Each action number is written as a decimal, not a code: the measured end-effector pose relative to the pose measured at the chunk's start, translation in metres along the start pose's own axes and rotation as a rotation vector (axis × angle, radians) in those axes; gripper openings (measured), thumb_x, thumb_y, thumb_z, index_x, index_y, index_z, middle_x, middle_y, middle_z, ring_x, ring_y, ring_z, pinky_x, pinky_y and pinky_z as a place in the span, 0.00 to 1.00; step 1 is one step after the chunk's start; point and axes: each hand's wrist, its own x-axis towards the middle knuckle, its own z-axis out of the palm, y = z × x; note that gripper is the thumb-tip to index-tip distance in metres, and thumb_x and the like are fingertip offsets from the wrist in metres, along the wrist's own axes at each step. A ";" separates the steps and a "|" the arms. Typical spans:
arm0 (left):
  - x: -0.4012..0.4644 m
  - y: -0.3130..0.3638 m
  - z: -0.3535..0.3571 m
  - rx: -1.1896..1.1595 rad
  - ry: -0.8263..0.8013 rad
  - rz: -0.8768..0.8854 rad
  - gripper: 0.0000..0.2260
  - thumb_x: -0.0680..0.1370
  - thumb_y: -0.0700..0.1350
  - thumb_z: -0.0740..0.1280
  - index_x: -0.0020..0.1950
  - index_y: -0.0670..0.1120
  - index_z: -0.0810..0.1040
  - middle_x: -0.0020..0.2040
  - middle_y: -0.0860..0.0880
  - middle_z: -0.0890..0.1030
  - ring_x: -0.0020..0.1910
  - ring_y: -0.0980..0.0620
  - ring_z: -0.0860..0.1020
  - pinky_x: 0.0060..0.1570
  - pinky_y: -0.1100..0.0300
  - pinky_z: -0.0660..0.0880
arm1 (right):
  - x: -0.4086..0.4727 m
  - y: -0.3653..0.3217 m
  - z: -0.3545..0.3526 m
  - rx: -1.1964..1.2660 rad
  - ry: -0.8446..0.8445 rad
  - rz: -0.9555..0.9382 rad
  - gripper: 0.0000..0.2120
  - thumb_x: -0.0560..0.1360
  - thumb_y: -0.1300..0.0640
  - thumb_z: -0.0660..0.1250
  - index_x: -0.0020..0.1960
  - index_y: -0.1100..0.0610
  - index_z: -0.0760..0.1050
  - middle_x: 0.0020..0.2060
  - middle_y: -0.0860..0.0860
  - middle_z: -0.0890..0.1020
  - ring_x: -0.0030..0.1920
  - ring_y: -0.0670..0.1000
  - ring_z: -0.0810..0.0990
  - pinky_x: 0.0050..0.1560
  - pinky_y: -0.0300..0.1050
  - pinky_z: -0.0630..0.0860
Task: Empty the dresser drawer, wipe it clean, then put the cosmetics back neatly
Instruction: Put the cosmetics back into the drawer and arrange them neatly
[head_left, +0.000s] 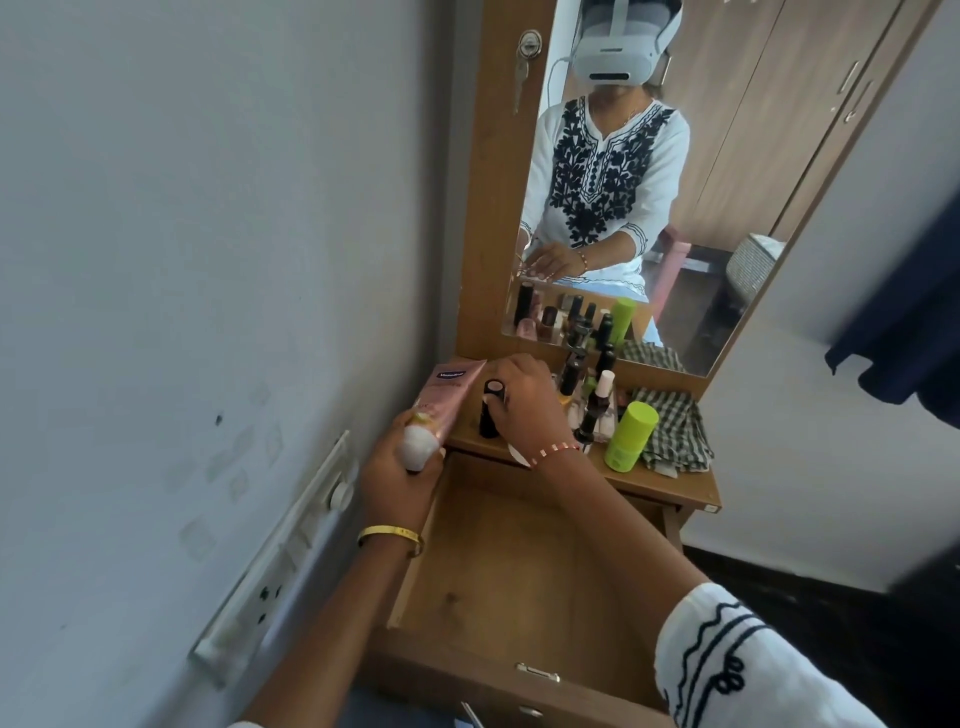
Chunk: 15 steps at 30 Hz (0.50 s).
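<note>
The wooden dresser drawer (498, 566) stands pulled out below me, and its visible floor holds nothing. My left hand (400, 480) grips a pink lotion tube (449, 397) by its white cap end, at the drawer's far left corner. My right hand (524, 402) holds a black cylindrical cosmetic (491, 410) that stands on the dresser top (670, 483). Beside it stand several small dark bottles (587, 400) and a lime green container (629, 437).
A green checked cloth (675, 434) lies bunched at the right of the dresser top. The mirror (649, 182) rises behind the cosmetics. A grey wall with a switch panel (275, 566) runs close on the left. Dark fabric (914, 332) hangs at the right edge.
</note>
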 end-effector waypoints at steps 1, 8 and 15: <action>-0.004 0.002 -0.002 -0.024 0.004 -0.010 0.33 0.66 0.57 0.67 0.68 0.45 0.69 0.62 0.42 0.77 0.60 0.43 0.75 0.58 0.59 0.69 | -0.004 -0.002 -0.001 0.005 0.035 -0.011 0.15 0.74 0.63 0.64 0.60 0.61 0.75 0.59 0.57 0.76 0.60 0.57 0.71 0.62 0.45 0.67; -0.037 0.005 -0.010 -0.126 0.191 0.034 0.24 0.71 0.41 0.71 0.66 0.43 0.71 0.61 0.41 0.77 0.58 0.46 0.76 0.49 0.69 0.73 | -0.043 -0.028 0.003 0.380 -0.061 0.232 0.11 0.77 0.54 0.64 0.56 0.58 0.76 0.48 0.52 0.81 0.48 0.48 0.78 0.48 0.38 0.75; -0.077 0.000 -0.013 -0.226 0.162 0.044 0.22 0.71 0.49 0.72 0.61 0.65 0.70 0.60 0.54 0.78 0.60 0.51 0.76 0.59 0.44 0.75 | -0.052 -0.060 0.012 0.947 -0.250 0.566 0.08 0.75 0.54 0.67 0.47 0.59 0.73 0.52 0.61 0.82 0.51 0.61 0.82 0.54 0.56 0.79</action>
